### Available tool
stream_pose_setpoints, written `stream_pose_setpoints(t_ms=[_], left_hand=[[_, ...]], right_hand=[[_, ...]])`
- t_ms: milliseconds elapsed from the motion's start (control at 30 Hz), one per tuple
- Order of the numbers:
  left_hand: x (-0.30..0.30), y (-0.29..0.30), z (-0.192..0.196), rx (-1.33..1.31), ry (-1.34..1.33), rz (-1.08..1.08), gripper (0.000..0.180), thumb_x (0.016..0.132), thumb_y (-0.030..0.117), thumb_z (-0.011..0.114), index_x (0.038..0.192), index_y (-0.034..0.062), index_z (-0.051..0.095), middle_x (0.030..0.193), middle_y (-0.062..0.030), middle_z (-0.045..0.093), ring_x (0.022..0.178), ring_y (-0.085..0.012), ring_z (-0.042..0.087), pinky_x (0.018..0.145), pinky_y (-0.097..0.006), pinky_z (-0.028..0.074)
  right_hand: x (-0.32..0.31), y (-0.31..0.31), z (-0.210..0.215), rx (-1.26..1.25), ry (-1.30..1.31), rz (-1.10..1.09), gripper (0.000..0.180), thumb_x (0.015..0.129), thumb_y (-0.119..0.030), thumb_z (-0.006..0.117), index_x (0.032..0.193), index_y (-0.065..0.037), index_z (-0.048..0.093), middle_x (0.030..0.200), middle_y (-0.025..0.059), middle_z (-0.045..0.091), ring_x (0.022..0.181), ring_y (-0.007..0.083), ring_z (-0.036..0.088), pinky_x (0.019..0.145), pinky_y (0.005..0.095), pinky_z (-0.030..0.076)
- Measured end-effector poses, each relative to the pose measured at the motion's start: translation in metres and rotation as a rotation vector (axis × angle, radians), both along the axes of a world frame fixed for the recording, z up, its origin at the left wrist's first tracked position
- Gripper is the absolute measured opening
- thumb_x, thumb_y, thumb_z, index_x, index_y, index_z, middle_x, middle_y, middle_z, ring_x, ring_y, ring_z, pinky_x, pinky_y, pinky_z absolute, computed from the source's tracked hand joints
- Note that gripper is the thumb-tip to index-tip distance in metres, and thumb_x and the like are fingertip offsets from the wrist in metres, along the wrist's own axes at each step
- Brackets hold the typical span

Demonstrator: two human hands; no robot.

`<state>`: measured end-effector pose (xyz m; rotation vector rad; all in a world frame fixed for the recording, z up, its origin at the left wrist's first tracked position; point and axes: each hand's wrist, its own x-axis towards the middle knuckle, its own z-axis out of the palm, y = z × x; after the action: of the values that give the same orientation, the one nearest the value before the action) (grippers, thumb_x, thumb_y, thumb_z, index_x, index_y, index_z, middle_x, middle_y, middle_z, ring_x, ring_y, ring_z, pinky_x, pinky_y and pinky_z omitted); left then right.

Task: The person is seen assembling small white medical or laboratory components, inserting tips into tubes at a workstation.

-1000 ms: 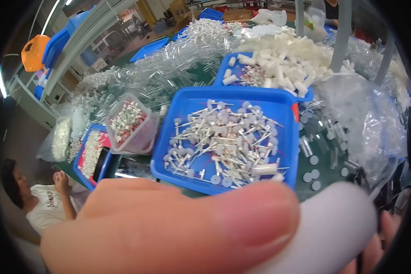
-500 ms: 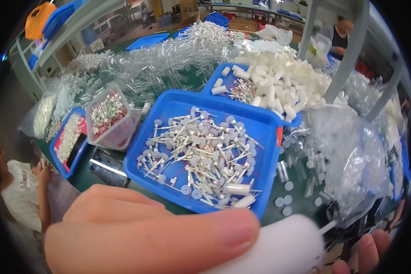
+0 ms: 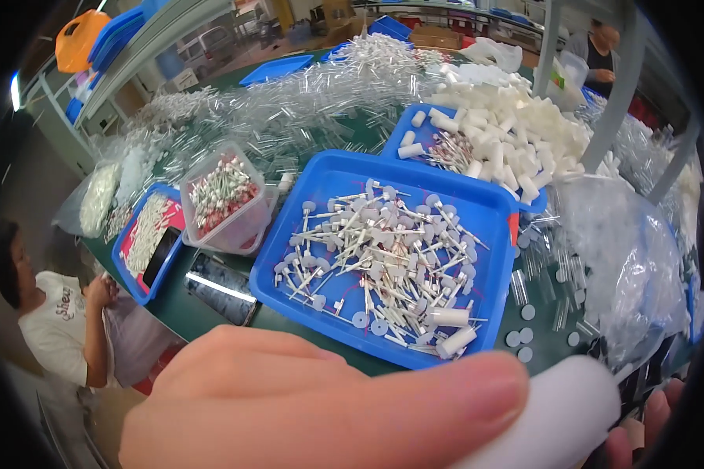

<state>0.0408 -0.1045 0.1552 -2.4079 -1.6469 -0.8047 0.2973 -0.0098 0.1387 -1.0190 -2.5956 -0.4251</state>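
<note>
Close in front of me, my left hand [image 3: 313, 406] is closed around a thick white cylinder [image 3: 555, 414] that looks like foam, its thumb lying along the top. The cylinder points to the lower right. Beside its far end, at the lower right rim, only some fingertips of my right hand [image 3: 653, 418] show; whether they hold anything is hidden. Beyond my left hand lies a blue tray [image 3: 297, 211] heaped with thin white sticks [image 3: 383, 273] that carry grey round discs. Two smaller white cylinders [image 3: 448, 316] rest in its near right corner.
Left of the tray stand a clear plastic box [image 3: 238, 215] of small red and white parts and a phone [image 3: 219, 288]. White cylinders [image 3: 508, 133] pile up behind it. Clear tubes [image 3: 289, 102] cover the back; plastic bags [image 3: 626, 258] lie right. A person [image 3: 62, 320] sits at left.
The tray and table have shifted right in the view, and so have my left hand and the white cylinder. The thin stick at the cylinder's far end shows less now. My grip looks the same.
</note>
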Motion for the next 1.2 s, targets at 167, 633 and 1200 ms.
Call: stream_pose_setpoints(t_ms=[167,633,1200], left_hand=[[-0.007,-0.020,0.002,0.005,-0.001,0.070,0.042,0.077,0.012,0.065,0.110,-0.0012,0.042,0.085,-0.0176,0.056,0.071,-0.0206,0.058,0.062,-0.028,0.049],[0.003,-0.014,0.004,-0.131,0.028,-0.019,0.045,0.078,0.014,0.065,0.112,-0.0014,0.040,0.086,-0.0173,0.056,0.070,-0.0201,0.057,0.062,-0.028,0.049],[0.035,-0.001,-0.028,0.012,-0.245,-0.442,0.049,0.076,0.005,0.065,0.117,-0.0076,0.040,0.092,-0.0201,0.058,0.080,-0.0231,0.060,0.069,-0.032,0.050]], right_hand=[[-0.012,0.003,-0.002,-0.079,0.080,-0.008,0.012,0.074,-0.015,0.061,0.073,-0.004,0.062,0.066,0.0118,0.056,0.064,0.0284,0.058,0.064,0.0398,0.049],[0.018,-0.013,-0.034,-0.435,0.343,-0.330,0.016,0.071,-0.017,0.065,0.075,-0.002,0.061,0.070,0.0132,0.058,0.066,0.0291,0.058,0.059,0.0386,0.048],[0.008,0.085,-0.135,-0.326,-0.069,-0.424,0.026,0.068,-0.025,0.067,0.077,-0.001,0.064,0.074,0.0170,0.062,0.072,0.0344,0.061,0.066,0.0419,0.049]])
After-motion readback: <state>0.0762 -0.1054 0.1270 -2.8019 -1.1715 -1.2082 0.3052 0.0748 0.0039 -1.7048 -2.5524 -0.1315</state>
